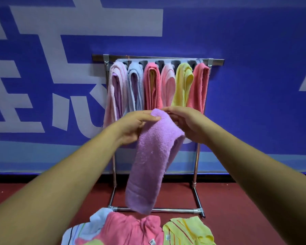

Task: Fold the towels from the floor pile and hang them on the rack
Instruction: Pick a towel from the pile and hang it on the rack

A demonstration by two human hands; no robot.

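A folded purple towel (148,160) hangs in the air in front of the metal rack (217,61). My left hand (132,126) pinches its top left corner with thumb on the front. My right hand (185,122) grips the top right edge, fingers curled behind the cloth. Several folded towels hang side by side on the rack's top bar: pale pink (117,89), light blue (135,85), coral (152,85), pink (168,85), yellow (183,84) and coral (199,85). The floor pile (131,228) lies below, at the bottom of the view.
The pile holds a coral towel, a yellow striped towel (187,230) and a light blue one (99,220) on the red floor (245,209). The rack's base bar (175,210) lies just behind the pile. A blue wall (254,41) with white lettering stands behind the rack.
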